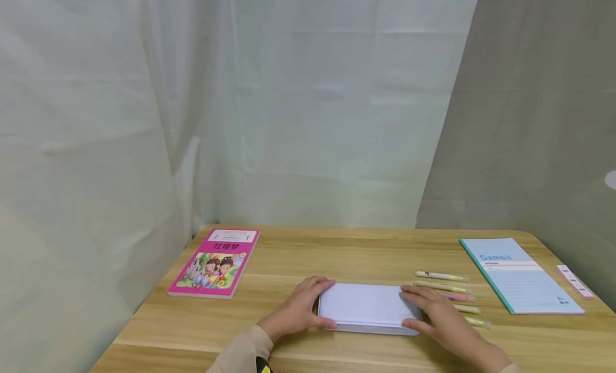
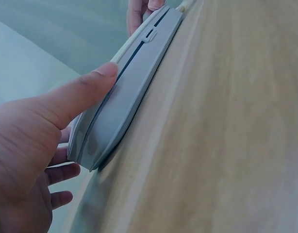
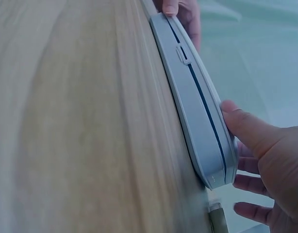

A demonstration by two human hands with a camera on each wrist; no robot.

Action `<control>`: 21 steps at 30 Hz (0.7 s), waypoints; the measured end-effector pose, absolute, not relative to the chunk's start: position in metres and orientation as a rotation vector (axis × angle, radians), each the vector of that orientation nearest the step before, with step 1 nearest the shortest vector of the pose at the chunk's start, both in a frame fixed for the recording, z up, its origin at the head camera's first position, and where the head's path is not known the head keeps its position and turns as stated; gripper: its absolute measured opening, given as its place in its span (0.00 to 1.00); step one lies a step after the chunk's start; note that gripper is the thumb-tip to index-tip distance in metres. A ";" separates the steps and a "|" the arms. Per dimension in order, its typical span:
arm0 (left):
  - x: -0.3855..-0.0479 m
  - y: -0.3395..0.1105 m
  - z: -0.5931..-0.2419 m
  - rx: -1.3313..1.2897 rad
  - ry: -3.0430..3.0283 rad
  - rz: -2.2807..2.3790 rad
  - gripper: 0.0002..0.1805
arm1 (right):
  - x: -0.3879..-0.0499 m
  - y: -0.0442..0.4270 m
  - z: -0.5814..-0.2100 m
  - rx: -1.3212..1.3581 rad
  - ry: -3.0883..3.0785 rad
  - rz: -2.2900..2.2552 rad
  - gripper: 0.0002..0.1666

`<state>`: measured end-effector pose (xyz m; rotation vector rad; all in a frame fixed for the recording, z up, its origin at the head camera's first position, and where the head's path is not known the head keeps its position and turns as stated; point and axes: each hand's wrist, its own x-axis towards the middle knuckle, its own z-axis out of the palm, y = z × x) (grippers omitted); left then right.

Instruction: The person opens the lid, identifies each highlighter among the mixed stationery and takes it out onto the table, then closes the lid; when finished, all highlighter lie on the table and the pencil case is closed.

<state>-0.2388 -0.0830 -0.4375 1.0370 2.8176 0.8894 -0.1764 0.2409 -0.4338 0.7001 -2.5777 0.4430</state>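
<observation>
A flat white-topped pencil case (image 1: pixel 368 304) lies on the wooden table in front of me. Its grey side, with a dark seam and a small clasp, shows in the left wrist view (image 2: pixel 124 99) and the right wrist view. My left hand (image 1: pixel 302 304) grips the left end, thumb at the near edge and fingers round toward the far edge. At the opposite end my right hand (image 1: pixel 443 315) holds it likewise, thumb (image 3: pixel 248 127) on the near side. The case looks closed, so its inside is hidden.
Several highlighter pens (image 1: pixel 440 277) lie in a column right of the case, partly behind my right hand. Farther right are a Gambit notebook (image 1: pixel 522 279) and a small pale pink strip (image 1: pixel 575 281). A pink picture book (image 1: pixel 214 263) lies at left. Pale curtains (image 1: pixel 317 122) hang behind the table.
</observation>
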 end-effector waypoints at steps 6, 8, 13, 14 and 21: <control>-0.239 -0.083 -0.439 0.998 2.767 0.942 0.49 | -0.174 0.239 -0.432 0.660 -2.624 0.471 0.33; -0.240 -0.083 -0.438 0.985 2.760 0.947 0.50 | -0.174 0.238 -0.431 0.640 -2.646 0.481 0.33; -0.239 -0.083 -0.436 0.983 2.756 0.941 0.50 | -0.174 0.237 -0.431 0.606 -2.669 0.483 0.33; -0.239 -0.083 -0.436 0.981 2.758 0.935 0.50 | -0.174 0.237 -0.431 0.605 -2.664 0.485 0.33; -0.238 -0.083 -0.437 1.011 2.820 0.893 0.50 | -0.176 0.240 -0.437 0.651 -2.570 0.430 0.33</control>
